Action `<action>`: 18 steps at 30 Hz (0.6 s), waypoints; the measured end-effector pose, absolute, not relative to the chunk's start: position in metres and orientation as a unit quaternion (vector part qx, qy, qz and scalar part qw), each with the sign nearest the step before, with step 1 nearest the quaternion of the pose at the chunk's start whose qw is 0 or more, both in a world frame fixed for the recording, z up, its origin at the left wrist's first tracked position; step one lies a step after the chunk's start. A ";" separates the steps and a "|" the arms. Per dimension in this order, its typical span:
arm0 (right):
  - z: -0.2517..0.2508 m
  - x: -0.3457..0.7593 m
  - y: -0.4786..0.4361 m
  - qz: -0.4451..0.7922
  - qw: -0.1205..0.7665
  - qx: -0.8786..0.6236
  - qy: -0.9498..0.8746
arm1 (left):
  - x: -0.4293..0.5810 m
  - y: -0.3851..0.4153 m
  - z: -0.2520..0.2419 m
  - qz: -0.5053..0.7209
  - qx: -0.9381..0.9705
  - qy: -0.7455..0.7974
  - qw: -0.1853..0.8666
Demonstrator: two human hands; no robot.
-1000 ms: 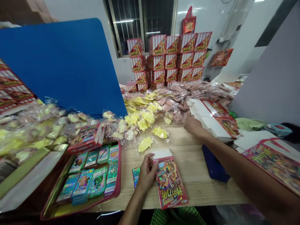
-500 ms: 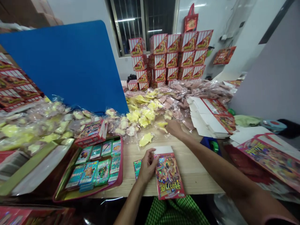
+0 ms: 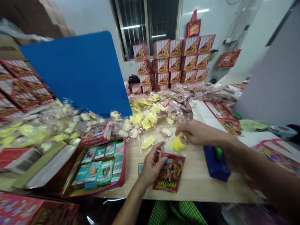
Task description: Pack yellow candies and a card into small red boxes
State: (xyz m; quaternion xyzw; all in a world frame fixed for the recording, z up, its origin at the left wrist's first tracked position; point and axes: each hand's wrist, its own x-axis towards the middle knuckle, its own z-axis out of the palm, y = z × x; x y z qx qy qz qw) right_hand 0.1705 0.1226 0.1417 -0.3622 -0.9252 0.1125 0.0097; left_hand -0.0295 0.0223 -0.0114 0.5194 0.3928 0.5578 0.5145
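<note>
Pinching a small yellow squishy toy [image 3: 177, 143] in clear wrap, the right hand [image 3: 197, 132] closed around it at the fingertips, drawn away from the heap of wrapped toys [image 3: 150, 117] to just above a red foil packet [image 3: 169, 172]. Gripping that packet by its upper edge, the left hand [image 3: 152, 167] closed, the packet tilted on the tabletop [image 3: 194, 184], its white top flap no longer showing. Sitting right of the packet, a blue tape dispenser [image 3: 215, 164]; left of it, a pink-rimmed tray of trading cards [image 3: 123, 165].

The foil packet [image 3: 169, 172] in my left hand [image 3: 152, 167] is red and gold; the bagged toy [image 3: 177, 143] by my right hand [image 3: 199, 132] is yellow.
</note>
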 end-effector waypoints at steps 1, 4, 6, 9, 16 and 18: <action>0.147 0.169 0.116 0.091 -0.008 -0.353 -0.931 | -0.027 0.022 -0.010 0.558 0.542 0.391 0.492; 0.161 0.168 0.102 0.038 -0.004 -0.343 -0.938 | -0.021 0.022 -0.005 0.569 0.577 0.370 0.455; 0.169 0.171 0.099 0.022 0.026 -0.345 -0.938 | -0.020 0.023 0.000 0.583 0.573 0.350 0.458; 0.175 0.176 0.095 0.026 0.049 -0.343 -0.938 | -0.018 0.026 0.003 0.584 0.589 0.333 0.448; 0.150 0.167 0.078 -0.015 -0.023 -0.346 -0.938 | -0.007 0.033 -0.014 0.620 0.561 0.330 0.438; 0.143 0.167 0.081 -0.033 -0.031 -0.369 -0.928 | -0.006 0.032 -0.018 0.616 0.566 0.334 0.435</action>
